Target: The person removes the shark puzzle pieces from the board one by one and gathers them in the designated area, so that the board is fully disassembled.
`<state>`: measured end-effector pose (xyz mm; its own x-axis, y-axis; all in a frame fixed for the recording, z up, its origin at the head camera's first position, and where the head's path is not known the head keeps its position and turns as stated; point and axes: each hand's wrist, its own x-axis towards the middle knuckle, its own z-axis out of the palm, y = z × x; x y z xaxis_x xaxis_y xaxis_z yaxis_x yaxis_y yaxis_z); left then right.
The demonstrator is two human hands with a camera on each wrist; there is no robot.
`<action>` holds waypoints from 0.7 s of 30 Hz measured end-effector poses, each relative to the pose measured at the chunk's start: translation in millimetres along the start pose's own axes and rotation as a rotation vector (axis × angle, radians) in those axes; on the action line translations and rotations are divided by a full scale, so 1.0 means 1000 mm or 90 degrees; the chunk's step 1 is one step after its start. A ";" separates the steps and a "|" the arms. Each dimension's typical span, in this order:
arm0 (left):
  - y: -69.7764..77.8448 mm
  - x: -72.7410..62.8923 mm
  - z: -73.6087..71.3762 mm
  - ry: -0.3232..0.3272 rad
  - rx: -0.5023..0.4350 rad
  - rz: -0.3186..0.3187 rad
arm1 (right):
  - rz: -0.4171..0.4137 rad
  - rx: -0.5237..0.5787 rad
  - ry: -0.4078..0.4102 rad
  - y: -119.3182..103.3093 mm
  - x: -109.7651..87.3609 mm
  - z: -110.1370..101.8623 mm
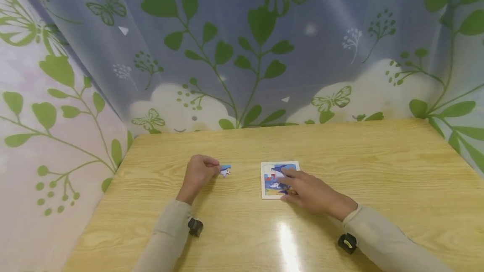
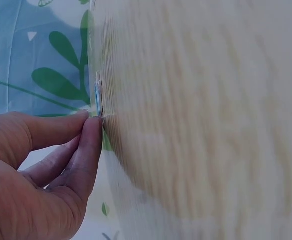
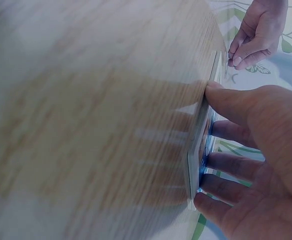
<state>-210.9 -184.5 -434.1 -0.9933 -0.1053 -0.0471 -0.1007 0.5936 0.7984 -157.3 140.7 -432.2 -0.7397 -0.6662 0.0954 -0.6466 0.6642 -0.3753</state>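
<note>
My left hand (image 1: pixel 200 175) pinches a small jigsaw piece (image 1: pixel 225 171) between thumb and fingertips, left of the puzzle tray. The piece shows blue and a pale animal; in the left wrist view the piece (image 2: pixel 99 95) appears edge-on, close to the wooden surface. A square jigsaw puzzle tray (image 1: pixel 262 184) with a white border lies flat on the table, with a white patch at its upper left inside. Over its right side is my right hand (image 1: pixel 314 190), hiding part of the picture. In the right wrist view the fingers touch the puzzle's face and the thumb (image 3: pixel 231 102) rests at its edge.
The wooden table (image 1: pixel 159 154) extends around both hands, with a bright light reflection near its front. Behind it hangs a blue curtain (image 1: pixel 211 74) with green leaves and butterflies. Both wrists carry a black device, one of them the left device (image 1: pixel 195 227).
</note>
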 end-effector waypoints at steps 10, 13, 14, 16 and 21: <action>0.015 -0.005 0.005 -0.020 0.017 0.041 | -0.003 -0.001 0.000 -0.001 0.000 -0.001; 0.026 -0.010 0.011 -0.039 0.024 0.060 | -0.010 -0.004 0.003 0.000 0.000 -0.001; 0.029 -0.011 0.014 -0.045 0.027 0.067 | -0.013 -0.006 0.005 0.001 0.000 -0.001; 0.035 -0.013 0.020 -0.058 0.040 0.082 | -0.018 -0.007 0.006 0.001 0.000 -0.001; 0.048 -0.018 0.037 -0.096 0.070 0.124 | -0.014 -0.006 -0.001 0.002 0.001 0.000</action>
<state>-199.8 -124.4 -416.7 -0.9909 0.1341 0.0060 0.0958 0.6752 0.7314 -159.2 141.3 -432.6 -0.7253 -0.6809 0.1016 -0.6639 0.6526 -0.3651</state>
